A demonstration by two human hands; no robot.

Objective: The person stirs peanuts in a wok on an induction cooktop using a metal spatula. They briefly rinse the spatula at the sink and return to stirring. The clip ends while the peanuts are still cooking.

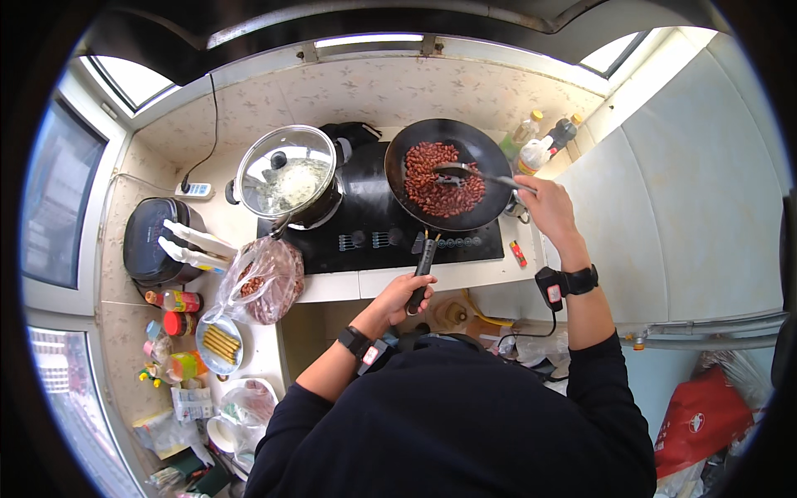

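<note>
A dark wok (403,202) stands on the right side of the black stove, with red-skinned peanuts (432,192) spread over its bottom. My left hand (407,296) is wrapped round the wok's black handle (426,256), which points toward me. Above the wok's right rim, my right hand (544,206) grips the handle of a cooking spatula (490,177). The spatula's dark head lies among the peanuts near the wok's middle; the peanuts partly hide its edge.
Left of the wok, a pot with a glass lid (300,158) sits on the stove (363,207). A plastic bag of peanuts (278,282) lies on the counter by a plate of yellow sticks (241,355). Bottles (525,133) stand behind right; a red lighter (518,253) lies near the stove.
</note>
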